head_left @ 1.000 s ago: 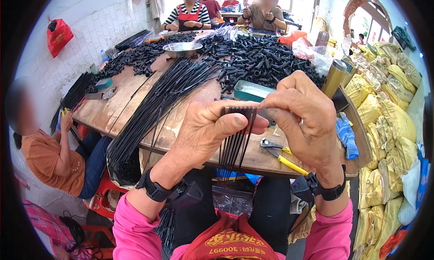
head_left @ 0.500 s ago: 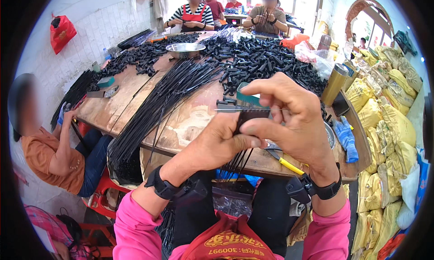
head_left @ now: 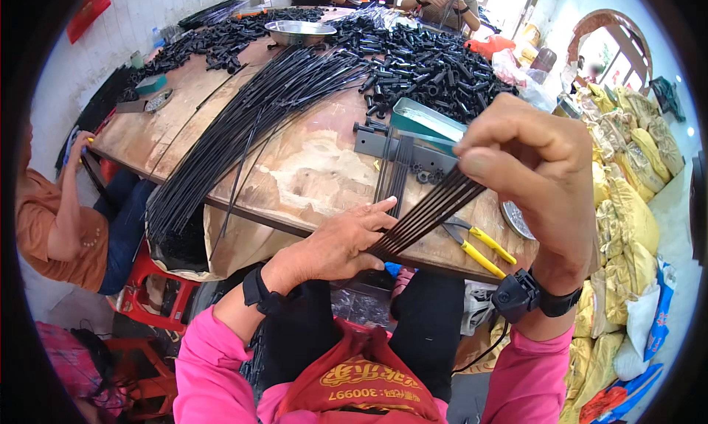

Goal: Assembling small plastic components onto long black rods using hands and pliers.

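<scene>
A flat row of thin black rods (head_left: 431, 212) slants up to the right between my two hands. My left hand (head_left: 332, 243) is closed around its lower end, above the table's near edge. Higher up, my right hand (head_left: 535, 169) pinches the other end between thumb and fingers, hiding the tips. Behind the rods, more short black rods (head_left: 399, 162) lie across a grey bar (head_left: 369, 141). Black ring-shaped pieces (head_left: 424, 173) sit beside them. A green tray (head_left: 428, 122) stands just beyond. Yellow-handled pliers (head_left: 483, 248) lie below the rods.
A long bundle of black rods (head_left: 243, 129) crosses the wooden table (head_left: 310, 173). Heaped black tubular parts (head_left: 435, 70) and a metal bowl (head_left: 300, 32) lie farther back. Yellow sacks (head_left: 627, 195) are stacked at right. A person in an orange shirt (head_left: 55, 225) sits left.
My hands have moved apart, the right one going right and the left one down-left. The rods now stretch in a slanting row between them. The view has tilted down.
</scene>
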Demonstrator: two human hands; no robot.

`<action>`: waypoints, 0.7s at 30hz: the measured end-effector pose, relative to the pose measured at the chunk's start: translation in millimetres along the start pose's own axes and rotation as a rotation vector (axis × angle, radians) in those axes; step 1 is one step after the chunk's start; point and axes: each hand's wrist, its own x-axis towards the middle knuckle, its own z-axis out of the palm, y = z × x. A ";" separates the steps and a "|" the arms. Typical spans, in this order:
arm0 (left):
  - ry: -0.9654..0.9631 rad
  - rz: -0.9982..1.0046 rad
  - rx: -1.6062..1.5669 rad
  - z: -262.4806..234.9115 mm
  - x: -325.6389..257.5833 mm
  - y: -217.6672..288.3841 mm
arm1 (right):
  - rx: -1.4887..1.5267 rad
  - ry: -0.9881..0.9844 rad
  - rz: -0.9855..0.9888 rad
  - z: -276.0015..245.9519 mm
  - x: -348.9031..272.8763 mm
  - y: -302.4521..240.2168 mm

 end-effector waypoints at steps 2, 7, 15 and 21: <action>0.044 0.038 -0.083 0.5 2.2 0.9 | 0.275 -0.060 0.117 -11.3 0.6 5.4; -0.022 0.007 0.131 -3.6 -1.0 5.1 | 0.482 0.049 0.400 -11.2 33.3 60.6; 0.011 0.103 0.075 -3.1 -0.4 -0.3 | -0.661 -0.152 0.357 6.5 60.5 210.0; 0.019 0.080 0.037 -4.1 0.5 0.7 | -0.962 -0.285 0.506 21.2 60.6 257.2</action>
